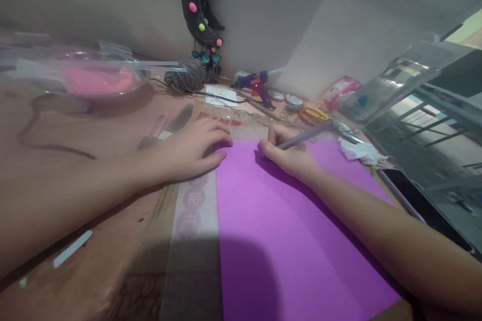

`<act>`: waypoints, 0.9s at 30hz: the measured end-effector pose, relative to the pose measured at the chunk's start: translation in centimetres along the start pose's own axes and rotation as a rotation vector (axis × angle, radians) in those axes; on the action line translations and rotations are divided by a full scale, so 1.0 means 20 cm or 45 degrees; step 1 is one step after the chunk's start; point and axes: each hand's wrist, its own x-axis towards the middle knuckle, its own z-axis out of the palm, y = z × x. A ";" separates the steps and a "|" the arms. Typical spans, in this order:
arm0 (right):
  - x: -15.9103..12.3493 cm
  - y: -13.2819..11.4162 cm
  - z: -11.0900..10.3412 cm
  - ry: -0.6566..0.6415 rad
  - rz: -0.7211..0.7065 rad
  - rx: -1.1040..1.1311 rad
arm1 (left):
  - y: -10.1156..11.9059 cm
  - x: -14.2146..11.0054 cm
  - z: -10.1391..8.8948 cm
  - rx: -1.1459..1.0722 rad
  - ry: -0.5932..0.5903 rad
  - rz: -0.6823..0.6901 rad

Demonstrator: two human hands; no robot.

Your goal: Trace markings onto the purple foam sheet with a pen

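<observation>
A purple sheet (259, 230) lies flat on a piece of cardboard (150, 256) that has tape and red print on it. My left hand (201, 145) rests palm down at the sheet's upper left corner, fingers loosely spread, thumb and fingertips at its edge. Over the sheet's upper part, my right hand (288, 148) is closed around a slim greyish pen (307, 134). The pen slants up to the right, its tip end hidden by my fingers. No mark on the sheet can be made out.
Behind the sheet are a blue glue gun (251, 82) with a red light, grey yarn (186, 75) and orange-yellow scissors (313, 114). A phone (425, 208) lies at the right edge. A clear bowl (101, 75) with pink contents stands left. A dark moon ornament (196, 7) hangs behind.
</observation>
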 end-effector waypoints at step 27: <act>-0.03 -0.03 -0.04 -0.073 0.068 0.135 | 0.01 0.00 -0.01 -0.002 0.013 -0.002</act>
